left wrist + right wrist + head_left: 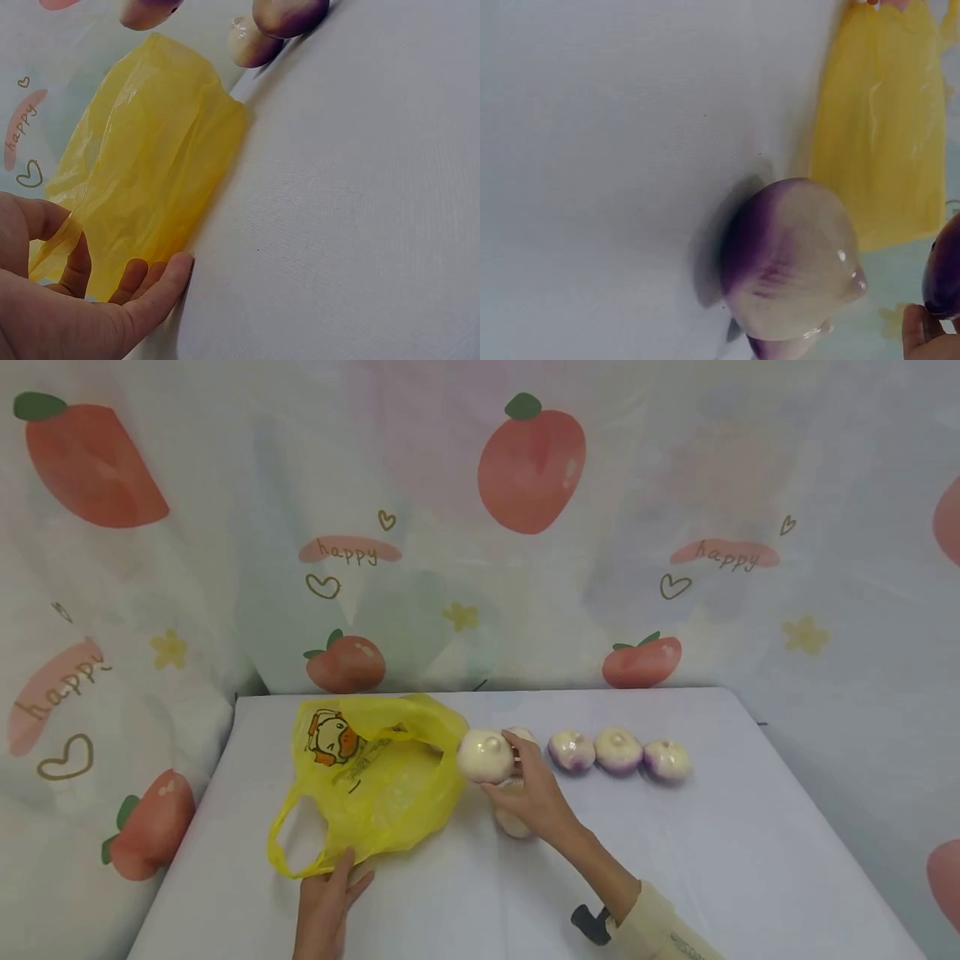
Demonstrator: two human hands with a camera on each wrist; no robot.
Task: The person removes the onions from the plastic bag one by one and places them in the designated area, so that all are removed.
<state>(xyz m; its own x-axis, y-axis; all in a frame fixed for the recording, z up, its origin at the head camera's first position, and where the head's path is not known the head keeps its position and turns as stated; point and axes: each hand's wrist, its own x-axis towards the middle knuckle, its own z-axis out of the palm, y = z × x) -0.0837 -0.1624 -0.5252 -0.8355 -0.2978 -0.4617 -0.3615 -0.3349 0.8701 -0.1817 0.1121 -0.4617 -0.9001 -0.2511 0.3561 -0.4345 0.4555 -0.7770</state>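
Observation:
My right hand (536,793) holds a round white-and-purple turnip-like vegetable (486,757) between thumb and fingers, beside the mouth of a yellow plastic bag (405,785). The bag lies on its side with its opening toward the right and a duck print on it. At the bag's near edge, the fingers of my left hand (90,300) curl around the thin plastic near a handle loop. More such vegetables stand partly hidden behind my right hand, one of them (513,823) just below it. The right wrist view shows one large vegetable (795,259) up close, purple side down.
Three more of these vegetables (618,751) sit in a row to the right of my right hand. Everything lies on a white-covered table (712,860). A fruit-printed cloth (450,527) hangs behind and along the sides.

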